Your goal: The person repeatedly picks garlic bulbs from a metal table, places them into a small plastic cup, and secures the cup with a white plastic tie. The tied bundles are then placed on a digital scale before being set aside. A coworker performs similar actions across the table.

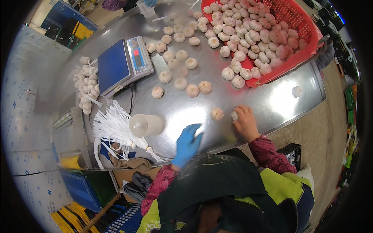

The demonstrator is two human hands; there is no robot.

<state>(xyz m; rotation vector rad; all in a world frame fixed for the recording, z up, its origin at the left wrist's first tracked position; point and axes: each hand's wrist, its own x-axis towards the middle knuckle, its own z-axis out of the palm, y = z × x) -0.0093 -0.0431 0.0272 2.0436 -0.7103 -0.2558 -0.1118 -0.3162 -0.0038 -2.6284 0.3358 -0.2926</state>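
My right hand [245,122], bare, has its fingers around a garlic bulb [235,116] near the front edge of the steel table. Just left of it another garlic bulb [216,114] lies loose. My left hand [188,144], in a blue glove, is over the table with thumb and fingers apart and nothing seen between them. Loose garlic bulbs [180,83] are spread across the middle. A red plastic basket [303,26] at the back right lies tilted, with many bulbs in it and some spilling from its near side.
A digital scale [113,65] stands at the left, beside a pile of netted garlic bulbs [89,84]. Nearer are a bundle of white mesh net sleeves [112,122] and a translucent plastic container [147,125]. A blue-gloved hand of another person [150,2] shows at the far edge.
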